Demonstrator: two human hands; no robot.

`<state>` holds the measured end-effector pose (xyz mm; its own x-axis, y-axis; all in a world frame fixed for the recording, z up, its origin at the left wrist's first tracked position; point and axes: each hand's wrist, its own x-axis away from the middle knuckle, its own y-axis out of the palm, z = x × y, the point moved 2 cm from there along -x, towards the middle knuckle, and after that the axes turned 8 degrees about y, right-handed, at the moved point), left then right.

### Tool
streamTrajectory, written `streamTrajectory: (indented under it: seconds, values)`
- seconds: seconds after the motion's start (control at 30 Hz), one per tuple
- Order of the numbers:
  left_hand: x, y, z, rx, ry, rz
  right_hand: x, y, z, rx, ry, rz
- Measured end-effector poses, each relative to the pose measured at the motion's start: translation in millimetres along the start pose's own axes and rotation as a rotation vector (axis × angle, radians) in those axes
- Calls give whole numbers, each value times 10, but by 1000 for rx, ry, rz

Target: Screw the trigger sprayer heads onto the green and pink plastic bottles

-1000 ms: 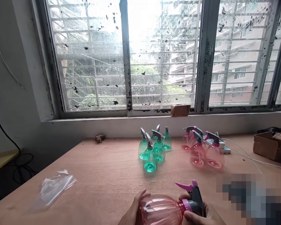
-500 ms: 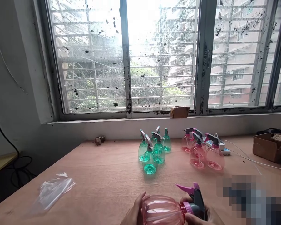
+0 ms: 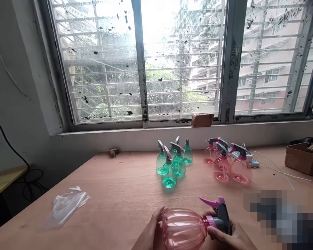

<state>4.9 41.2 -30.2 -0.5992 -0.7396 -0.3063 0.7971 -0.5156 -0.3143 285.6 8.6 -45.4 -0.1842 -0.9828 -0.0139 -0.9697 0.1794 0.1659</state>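
Yellowish side table (image 3: 9, 178), cut off at left; black cable (image 3: 28, 167) beside it, tangle lost in shadow. Clear plastic bag (image 3: 67, 206) on wooden bench (image 3: 112, 194), grimy barred window (image 3: 163, 86) above. Left hand's (image 3: 150, 230) grip closed round base of pink spray bottle (image 3: 184, 227), held sideways at bench front, underside cropped. Green bottles (image 3: 177, 164) behind, overlapping. Pink bottles (image 3: 221, 167), rear ones partly hidden. Right hand's (image 3: 233, 238) grip clamped on held bottle's neck, some fingers hidden. Pixelated patch (image 3: 287, 222), unreadable. Cardboard box (image 3: 298, 161), cut off right.

Spray bottle (image 3: 184, 227) between hands (image 3: 150, 229), right of bag (image 3: 69, 207)
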Motion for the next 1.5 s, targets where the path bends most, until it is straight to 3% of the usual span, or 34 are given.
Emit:
streamTrajectory:
  seconds: [0.2, 0.47, 0.7, 0.9, 1.1, 1.27, 1.5]
  values:
    - [35, 83, 258, -63, -8, 10, 32, -8, -59, -1, 7, -4]
    - [17, 77, 171, -109, 60, 58, 35, -8, -84, 24, -9, -82]
    - [39, 69, 299, -24, -26, 39, 9, -64, -43, 64, 3, -142]
    - [17, 87, 189, 99, -43, 17, 17, -52, -64, 41, 14, -172]
    - [58, 70, 180, -111, -31, 12, 20, -20, -47, 12, 5, -151]
    - [47, 67, 144, 31, -21, 20, -9, -51, -22, 76, 4, -180]
    - [20, 77, 77, 50, 6, 15, 5, -2, -25, 57, -34, -137]
